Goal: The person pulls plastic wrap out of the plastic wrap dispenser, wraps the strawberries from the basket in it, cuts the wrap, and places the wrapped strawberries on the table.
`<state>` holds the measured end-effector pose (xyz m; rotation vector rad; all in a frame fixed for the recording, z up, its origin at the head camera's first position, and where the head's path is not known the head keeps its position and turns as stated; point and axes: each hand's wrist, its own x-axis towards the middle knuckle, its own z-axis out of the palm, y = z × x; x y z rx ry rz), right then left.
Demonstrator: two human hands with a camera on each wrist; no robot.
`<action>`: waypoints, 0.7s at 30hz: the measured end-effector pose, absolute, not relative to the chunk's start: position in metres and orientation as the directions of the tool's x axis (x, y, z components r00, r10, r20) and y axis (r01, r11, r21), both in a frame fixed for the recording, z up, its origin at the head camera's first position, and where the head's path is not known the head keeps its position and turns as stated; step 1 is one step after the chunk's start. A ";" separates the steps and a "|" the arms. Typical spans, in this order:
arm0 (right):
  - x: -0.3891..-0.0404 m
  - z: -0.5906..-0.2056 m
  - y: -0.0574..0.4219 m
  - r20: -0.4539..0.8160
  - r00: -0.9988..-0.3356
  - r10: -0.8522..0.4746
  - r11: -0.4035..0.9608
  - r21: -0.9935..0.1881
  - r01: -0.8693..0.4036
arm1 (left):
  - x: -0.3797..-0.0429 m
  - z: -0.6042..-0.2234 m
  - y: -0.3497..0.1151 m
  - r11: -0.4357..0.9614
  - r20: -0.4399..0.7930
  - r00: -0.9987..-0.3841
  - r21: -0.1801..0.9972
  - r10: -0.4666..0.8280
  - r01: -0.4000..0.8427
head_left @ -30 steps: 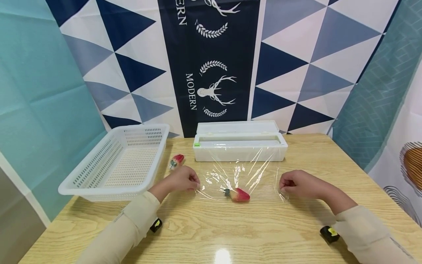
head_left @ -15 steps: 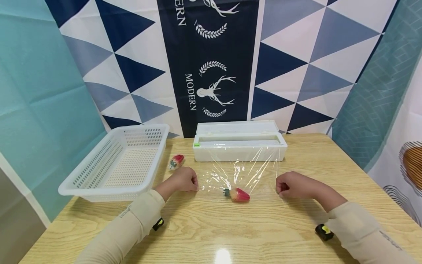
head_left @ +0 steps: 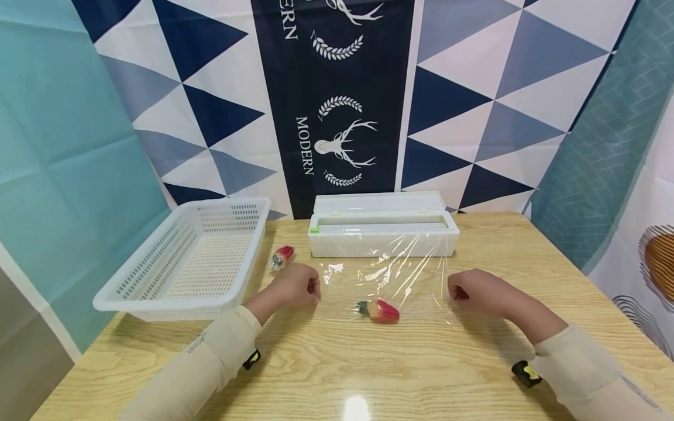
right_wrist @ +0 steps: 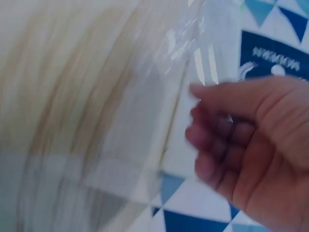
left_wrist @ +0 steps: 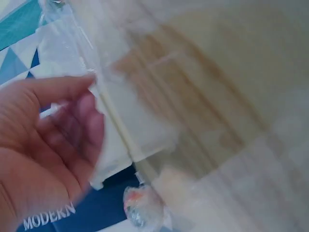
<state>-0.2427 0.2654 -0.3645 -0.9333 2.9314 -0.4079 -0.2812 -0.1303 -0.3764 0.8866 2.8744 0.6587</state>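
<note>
A clear sheet of cling film runs from the white dispenser box towards the person. My left hand pinches its left edge; in the left wrist view, thumb and fingers meet at the film's border. My right hand pinches the right edge, its fingers curled in the right wrist view. Between the hands a strawberry, red with a pale top and green leaves, lies at the film's near part. Whether it sits on or under the film I cannot tell. The wrist views are blurred.
Left stands a white perforated basket. Beside it lies another strawberry, which looks film-wrapped. The box's lid stands raised, with a green slider at its left end. A patterned cloth hangs behind the wooden table.
The right hand moved slightly inward, then back outward and up. The left hand shifted only a little. Reflections on the film changed; the strawberries, basket and box stayed put.
</note>
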 end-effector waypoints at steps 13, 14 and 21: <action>-0.229 -0.368 0.196 0.174 -0.641 -0.748 0.580 -0.300 -0.757 | -0.257 -0.373 -0.078 0.550 0.119 -0.613 0.333 0.781 0.766; -0.230 -0.369 0.193 0.173 -0.641 -0.748 0.582 -0.292 -0.759 | -0.257 -0.374 -0.074 0.557 0.109 -0.613 0.318 0.782 0.767; -0.235 -0.372 0.178 0.139 -0.659 -0.739 0.613 -0.265 -0.744 | -0.257 -0.374 -0.062 0.592 0.072 -0.625 0.253 0.777 0.765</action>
